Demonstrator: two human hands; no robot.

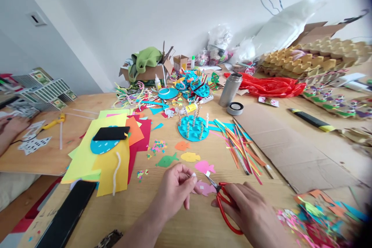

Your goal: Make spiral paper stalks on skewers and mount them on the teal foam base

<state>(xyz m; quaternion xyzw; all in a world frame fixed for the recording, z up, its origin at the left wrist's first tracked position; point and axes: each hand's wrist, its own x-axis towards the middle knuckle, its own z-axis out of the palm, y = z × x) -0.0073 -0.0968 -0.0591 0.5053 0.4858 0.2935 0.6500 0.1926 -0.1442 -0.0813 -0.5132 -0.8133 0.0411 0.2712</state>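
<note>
My left hand is closed in a pinch above the table; a small white bit shows at its fingertips, too small to name. My right hand grips a pair of scissors by the red handles, blades pointing at my left hand. Just behind the fingertips lie a purple paper fish with a white square on it and a pink paper fish. Yellow, orange and green paper fish lie farther back. Beyond them is a blue disc with twisted upright pieces.
Coloured paper sheets and a black phone lie left. A metal flask, paper strips, cardboard and a utility knife are right. Paper scraps lie front right. Another person's hand rests far left.
</note>
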